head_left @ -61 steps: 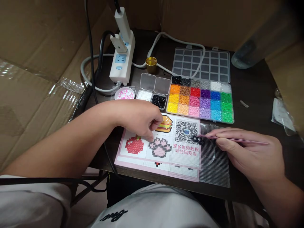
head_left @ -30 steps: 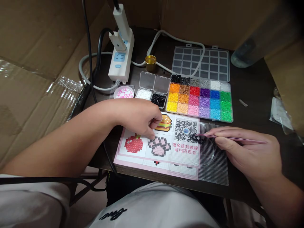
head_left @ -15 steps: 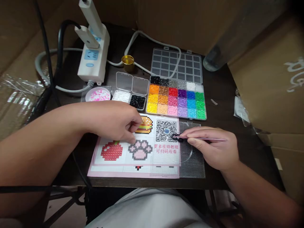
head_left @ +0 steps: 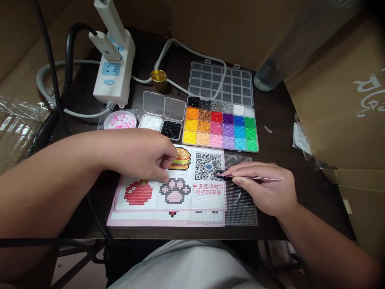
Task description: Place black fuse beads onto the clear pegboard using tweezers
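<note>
My right hand [head_left: 267, 186] pinches a pair of thin pink tweezers [head_left: 257, 178]. Their tip meets a small cluster of black beads [head_left: 220, 173] on the clear pegboard [head_left: 245, 204], which overlaps the QR code [head_left: 209, 165] on the pattern sheet [head_left: 207, 204]. My left hand [head_left: 142, 154] leans over that sheet with its fingers loosely curled and thumb apart; nothing shows in it. Beside its fingertips are a printed burger [head_left: 182, 158] and a pink paw [head_left: 175, 190]; a red apple [head_left: 138, 193] is printed below the hand.
Behind the sheet stand an open bead box [head_left: 222, 124], a smaller case of white and black beads [head_left: 171, 129] and a dish of pink and white beads [head_left: 120, 120]. A gold cup [head_left: 159, 80], a power strip [head_left: 116, 70] with cables and a clear cylinder [head_left: 267, 76] are farther back.
The whole view has shifted slightly, so everything sits a little further left. Both hands keep nearly the same pose, and the tweezers stay at the black beads.
</note>
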Demonstrator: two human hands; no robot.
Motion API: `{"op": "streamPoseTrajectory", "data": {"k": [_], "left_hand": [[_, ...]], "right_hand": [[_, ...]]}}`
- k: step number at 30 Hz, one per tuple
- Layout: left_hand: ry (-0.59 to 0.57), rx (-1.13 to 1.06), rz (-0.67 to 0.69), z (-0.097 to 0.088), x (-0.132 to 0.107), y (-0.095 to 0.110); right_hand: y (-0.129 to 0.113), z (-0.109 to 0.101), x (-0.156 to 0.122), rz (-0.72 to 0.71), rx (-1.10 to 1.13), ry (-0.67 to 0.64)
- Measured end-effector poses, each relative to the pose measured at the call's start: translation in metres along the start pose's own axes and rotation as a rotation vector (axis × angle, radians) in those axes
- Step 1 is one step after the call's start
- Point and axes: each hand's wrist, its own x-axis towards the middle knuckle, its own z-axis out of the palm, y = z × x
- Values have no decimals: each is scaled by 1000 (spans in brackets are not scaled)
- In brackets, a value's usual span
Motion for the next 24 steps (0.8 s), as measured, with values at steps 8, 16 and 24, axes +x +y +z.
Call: {"op": "streamPoseTrajectory", "data": {"k": [8, 16, 24], "left_hand": [[33, -4, 65, 0, -1, -1], [-6, -18, -14, 1, -1, -1], [-26, 0, -41, -2, -1, 2]], "right_hand": [[0, 0, 0, 18, -21, -3], [0, -1, 0, 8, -21, -2], [1, -1, 0, -10, -5, -6]]}}
